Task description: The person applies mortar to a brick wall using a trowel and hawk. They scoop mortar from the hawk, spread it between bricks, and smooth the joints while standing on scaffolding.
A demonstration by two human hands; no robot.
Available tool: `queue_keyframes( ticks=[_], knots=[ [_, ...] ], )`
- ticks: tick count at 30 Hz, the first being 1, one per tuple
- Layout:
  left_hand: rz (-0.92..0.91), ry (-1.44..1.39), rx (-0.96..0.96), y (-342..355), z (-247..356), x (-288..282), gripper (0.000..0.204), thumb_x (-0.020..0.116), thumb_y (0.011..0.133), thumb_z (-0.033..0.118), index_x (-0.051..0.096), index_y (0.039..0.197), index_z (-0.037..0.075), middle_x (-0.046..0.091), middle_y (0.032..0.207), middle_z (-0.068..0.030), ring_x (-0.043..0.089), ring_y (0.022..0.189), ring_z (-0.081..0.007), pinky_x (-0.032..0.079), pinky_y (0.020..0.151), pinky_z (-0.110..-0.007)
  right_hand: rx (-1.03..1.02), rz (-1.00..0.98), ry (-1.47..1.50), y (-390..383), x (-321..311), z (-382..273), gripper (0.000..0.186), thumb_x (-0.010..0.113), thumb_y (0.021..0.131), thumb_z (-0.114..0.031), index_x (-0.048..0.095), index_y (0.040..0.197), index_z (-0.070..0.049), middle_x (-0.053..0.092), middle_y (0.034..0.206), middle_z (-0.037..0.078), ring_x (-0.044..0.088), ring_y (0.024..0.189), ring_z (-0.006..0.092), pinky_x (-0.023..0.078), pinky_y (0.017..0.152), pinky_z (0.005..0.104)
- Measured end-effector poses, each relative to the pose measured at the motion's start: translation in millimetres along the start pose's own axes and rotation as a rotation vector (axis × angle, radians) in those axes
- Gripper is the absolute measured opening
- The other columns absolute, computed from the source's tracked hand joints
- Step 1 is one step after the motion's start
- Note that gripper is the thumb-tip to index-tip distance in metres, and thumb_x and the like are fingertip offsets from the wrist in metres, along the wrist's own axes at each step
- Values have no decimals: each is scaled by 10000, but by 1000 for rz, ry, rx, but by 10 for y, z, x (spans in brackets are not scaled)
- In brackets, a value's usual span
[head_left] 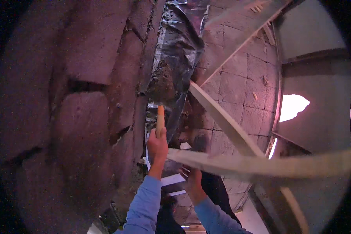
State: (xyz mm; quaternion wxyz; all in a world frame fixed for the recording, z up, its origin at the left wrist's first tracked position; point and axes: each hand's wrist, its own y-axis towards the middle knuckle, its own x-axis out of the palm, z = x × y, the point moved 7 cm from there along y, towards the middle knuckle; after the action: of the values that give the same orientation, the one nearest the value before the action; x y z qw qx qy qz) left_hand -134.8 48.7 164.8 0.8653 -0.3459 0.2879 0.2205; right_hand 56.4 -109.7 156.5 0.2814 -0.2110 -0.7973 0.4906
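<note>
My left hand is closed on a pale wooden handle with an orange top, held over the black plastic sheet that runs between rough blocks and a paved surface. My right hand is just under a long pale wooden board, its fingers apart and slightly bent; whether they touch it is unclear. The board crosses rightward from beside my left hand, blurred toward its far end. A second board slants down from the sheet's edge to meet it.
Another timber rises diagonally to the upper right. The paved surface lies behind the boards, with small wood scraps on it. At the far right a grey wall has a bright irregular opening. White strips and dark clothing show low in the middle.
</note>
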Motion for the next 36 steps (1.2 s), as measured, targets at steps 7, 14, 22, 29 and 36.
queue_keyframes(
  ticks=[7, 14, 22, 29, 36],
  knots=[
    [-6, 103, 128, -1151, -261, -998, 369, 668, 954, 367, 654, 1046, 11, 664, 808, -166, 645, 731, -328, 485, 676, -440, -33, 178, 58, -482, -471, 415, 370, 600, 919, -377, 614, 1208, -146, 641, 1045, 62, 643, 957, 242, 491, 845, 376],
    [-104, -75, -43, -2660, -607, -1900, 317, 692, 952, 306, 644, 1054, 10, 617, 767, -48, 569, 683, -149, 463, 621, -341, 8, 304, 92, -1445, -1752, 947, 362, 528, 974, -339, 617, 1254, -128, 631, 1002, 50, 624, 978, 227, 503, 855, 406],
    [-231, -188, -216, -3921, -1807, -2527, 267, 675, 973, 277, 644, 1058, 26, 581, 750, 10, 507, 607, -51, 407, 527, -234, -70, -42, -152, -1869, -1619, 721, 429, 584, 956, -330, 560, 1312, -92, 647, 1057, 63, 626, 953, 208, 501, 891, 380],
    [-150, -370, -623, -4808, -3139, -2670, 245, 654, 966, 252, 636, 1045, 21, 565, 699, 5, 509, 553, -63, 413, 490, -246, 115, -58, -653, -1950, -2400, 1112, 417, 562, 955, -259, 539, 1321, -60, 669, 1055, 79, 652, 881, 192, 514, 815, 329],
    [137, -571, -708, -4490, -4141, -3180, 226, 613, 946, 286, 646, 957, 63, 572, 645, -5, 524, 498, -118, 416, 432, -282, 15, -153, -831, -2105, -2096, 1091, 412, 550, 915, -181, 538, 1312, -69, 656, 1048, 82, 656, 845, 174, 542, 787, 319]
  ],
)
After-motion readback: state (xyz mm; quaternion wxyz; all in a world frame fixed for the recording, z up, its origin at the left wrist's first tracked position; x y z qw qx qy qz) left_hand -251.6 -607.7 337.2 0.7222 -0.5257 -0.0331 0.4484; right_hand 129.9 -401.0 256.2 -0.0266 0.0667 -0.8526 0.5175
